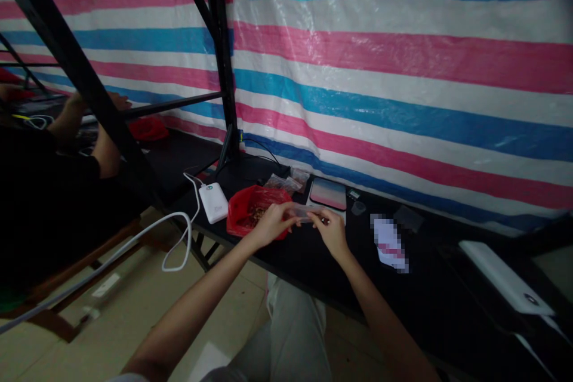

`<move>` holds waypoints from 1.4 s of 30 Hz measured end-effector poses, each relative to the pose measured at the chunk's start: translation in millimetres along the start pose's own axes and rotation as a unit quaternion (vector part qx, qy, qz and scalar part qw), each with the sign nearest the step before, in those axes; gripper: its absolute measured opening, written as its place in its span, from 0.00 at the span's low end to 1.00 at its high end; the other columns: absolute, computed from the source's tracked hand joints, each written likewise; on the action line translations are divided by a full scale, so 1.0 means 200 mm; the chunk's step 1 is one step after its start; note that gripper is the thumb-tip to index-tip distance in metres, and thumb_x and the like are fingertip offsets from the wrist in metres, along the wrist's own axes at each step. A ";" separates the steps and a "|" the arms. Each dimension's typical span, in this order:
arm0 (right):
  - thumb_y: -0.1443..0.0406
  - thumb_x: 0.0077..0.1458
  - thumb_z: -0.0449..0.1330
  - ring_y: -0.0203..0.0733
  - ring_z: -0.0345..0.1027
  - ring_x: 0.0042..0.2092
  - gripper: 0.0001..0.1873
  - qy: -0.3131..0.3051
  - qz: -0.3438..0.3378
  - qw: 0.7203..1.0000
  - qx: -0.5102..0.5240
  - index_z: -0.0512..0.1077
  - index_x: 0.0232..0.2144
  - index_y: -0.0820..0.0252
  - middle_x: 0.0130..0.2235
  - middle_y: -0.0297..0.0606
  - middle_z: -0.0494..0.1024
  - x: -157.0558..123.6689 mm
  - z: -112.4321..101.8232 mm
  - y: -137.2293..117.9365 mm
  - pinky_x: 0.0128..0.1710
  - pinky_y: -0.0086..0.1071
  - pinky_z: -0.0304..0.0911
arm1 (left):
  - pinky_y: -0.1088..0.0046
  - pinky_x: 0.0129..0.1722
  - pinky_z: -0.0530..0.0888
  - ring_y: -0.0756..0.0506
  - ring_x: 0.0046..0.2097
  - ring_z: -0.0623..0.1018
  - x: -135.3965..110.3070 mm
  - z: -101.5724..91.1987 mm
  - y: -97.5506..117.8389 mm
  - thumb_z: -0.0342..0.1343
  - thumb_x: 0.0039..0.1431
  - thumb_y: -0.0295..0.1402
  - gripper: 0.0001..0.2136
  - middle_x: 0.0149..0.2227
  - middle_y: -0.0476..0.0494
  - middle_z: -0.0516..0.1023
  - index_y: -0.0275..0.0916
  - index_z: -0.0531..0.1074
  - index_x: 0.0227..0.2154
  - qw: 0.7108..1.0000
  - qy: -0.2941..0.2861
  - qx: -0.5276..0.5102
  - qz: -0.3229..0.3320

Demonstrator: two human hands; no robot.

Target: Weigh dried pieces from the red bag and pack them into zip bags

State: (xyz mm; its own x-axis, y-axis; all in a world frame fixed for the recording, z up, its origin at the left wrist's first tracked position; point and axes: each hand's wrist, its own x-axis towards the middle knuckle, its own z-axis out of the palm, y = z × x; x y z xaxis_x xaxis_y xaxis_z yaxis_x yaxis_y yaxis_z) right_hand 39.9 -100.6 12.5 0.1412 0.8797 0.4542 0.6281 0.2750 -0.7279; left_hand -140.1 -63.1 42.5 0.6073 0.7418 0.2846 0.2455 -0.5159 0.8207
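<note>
Both my hands are raised over the near edge of a black table (313, 256), and between them they pinch a small clear plastic bag (303, 212). My left hand (273, 222) grips the bag's left end with closed fingers, just above a red plastic bag (244, 206) that holds small brownish pieces. My right hand (330, 228) pinches the right end. What is inside the clear bag is too small to make out.
A white power bank (213, 202) with a white cable (176, 239) lies left of the red bag. A phone (328, 193), clear packets (286, 181), a blurred card (389, 243) and a white device (505, 277) lie on the table. A person (54, 191) sits at left behind a black frame (224, 59). A striped tarp (403, 71) is behind.
</note>
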 end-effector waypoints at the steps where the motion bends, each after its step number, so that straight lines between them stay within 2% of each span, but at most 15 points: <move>1: 0.57 0.48 0.57 0.35 0.65 0.21 0.12 0.001 0.008 1.000 0.005 0.74 0.27 0.60 0.21 0.34 0.74 -0.02 -0.03 0.03 0.22 0.27 0.58 | 0.80 0.25 0.68 0.53 0.22 0.72 0.01 0.05 0.00 0.51 0.53 0.34 0.14 0.28 0.47 0.76 0.35 0.67 0.42 1.000 -0.001 -0.011 -0.001; 4: 0.56 0.44 0.60 0.35 0.64 0.19 0.14 -0.013 0.054 0.997 0.044 0.73 0.26 0.63 0.19 0.34 0.73 -0.07 -0.10 0.17 0.20 0.27 0.58 | 0.80 0.22 0.67 0.53 0.20 0.71 0.06 0.19 -0.02 0.51 0.53 0.32 0.16 0.27 0.47 0.76 0.36 0.65 0.45 0.998 -0.011 -0.054 -0.002; 8: 0.55 0.40 0.62 0.37 0.66 0.22 0.17 -0.005 0.123 0.986 0.109 0.73 0.27 0.64 0.24 0.38 0.76 -0.12 -0.17 0.35 0.21 0.29 0.61 | 0.81 0.20 0.66 0.54 0.19 0.70 0.17 0.34 -0.07 0.51 0.53 0.31 0.14 0.26 0.48 0.76 0.36 0.65 0.44 0.997 -0.053 -0.064 0.005; 12: 0.55 0.39 0.61 0.42 0.70 0.27 0.16 0.043 0.143 0.986 0.067 0.74 0.25 0.63 0.25 0.40 0.77 -0.16 -0.21 0.46 0.27 0.32 0.63 | 0.82 0.21 0.65 0.55 0.18 0.69 0.25 0.46 -0.13 0.51 0.53 0.32 0.07 0.24 0.50 0.74 0.35 0.69 0.34 0.998 -0.060 -0.013 0.012; 15: 0.55 0.40 0.61 0.44 0.71 0.31 0.15 0.064 0.143 0.987 0.022 0.75 0.26 0.61 0.29 0.41 0.78 -0.19 -0.22 0.50 0.32 0.35 0.64 | 0.81 0.22 0.64 0.55 0.19 0.69 0.29 0.52 -0.18 0.49 0.55 0.33 0.08 0.23 0.49 0.74 0.34 0.70 0.26 0.998 -0.068 0.010 0.017; 18: 0.56 0.42 0.60 0.44 0.70 0.32 0.13 0.047 0.129 0.989 -0.063 0.76 0.27 0.58 0.30 0.41 0.77 -0.20 -0.23 0.50 0.34 0.35 0.63 | 0.80 0.26 0.66 0.52 0.24 0.72 0.29 0.55 -0.24 0.49 0.55 0.35 0.09 0.25 0.49 0.75 0.36 0.71 0.27 0.998 -0.049 0.040 0.011; 21: 0.57 0.43 0.60 0.42 0.69 0.31 0.11 0.012 0.125 0.983 -0.135 0.76 0.29 0.55 0.30 0.39 0.76 -0.20 -0.23 0.48 0.32 0.33 0.62 | 0.77 0.34 0.66 0.49 0.33 0.74 0.27 0.55 -0.26 0.52 0.54 0.36 0.07 0.29 0.48 0.76 0.38 0.71 0.28 0.993 -0.021 0.109 0.028; 26: 0.59 0.49 0.55 0.40 0.68 0.33 0.10 -0.021 0.115 0.979 -0.165 0.76 0.29 0.52 0.31 0.36 0.74 -0.21 -0.25 0.44 0.32 0.31 0.61 | 0.75 0.39 0.65 0.48 0.40 0.71 0.25 0.54 -0.24 0.49 0.56 0.29 0.05 0.34 0.48 0.72 0.39 0.69 0.31 0.981 -0.024 0.176 0.082; 29: 0.60 0.50 0.55 0.41 0.66 0.36 0.09 -0.016 0.093 0.980 -0.176 0.75 0.29 0.53 0.31 0.36 0.74 -0.22 -0.25 0.40 0.34 0.31 0.60 | 0.74 0.40 0.65 0.48 0.41 0.68 0.25 0.55 -0.22 0.47 0.56 0.28 0.05 0.34 0.47 0.70 0.39 0.68 0.30 0.976 -0.015 0.195 0.097; 34: 0.62 0.53 0.52 0.41 0.63 0.39 0.10 -0.023 0.054 0.980 -0.192 0.73 0.30 0.54 0.32 0.35 0.74 -0.21 -0.24 0.33 0.37 0.32 0.58 | 0.74 0.38 0.65 0.48 0.40 0.67 0.25 0.56 -0.22 0.44 0.57 0.26 0.07 0.35 0.46 0.68 0.39 0.67 0.31 0.970 -0.022 0.228 0.085; 42: 0.66 0.53 0.49 0.40 0.63 0.37 0.10 -0.021 0.026 0.981 -0.190 0.70 0.30 0.56 0.30 0.36 0.73 -0.21 -0.23 0.33 0.35 0.31 0.57 | 0.74 0.37 0.65 0.47 0.41 0.67 0.23 0.58 -0.18 0.44 0.56 0.24 0.09 0.36 0.45 0.67 0.39 0.67 0.34 0.960 -0.046 0.263 0.079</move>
State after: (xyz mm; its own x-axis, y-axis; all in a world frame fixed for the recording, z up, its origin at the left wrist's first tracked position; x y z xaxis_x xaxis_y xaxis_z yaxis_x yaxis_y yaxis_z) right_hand 110.8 -136.8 -30.8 0.1538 0.9065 0.3931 0.8622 0.0712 -0.5016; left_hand -33.7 -58.8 -31.3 0.7265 0.6078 0.3206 0.4780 -0.7822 0.3996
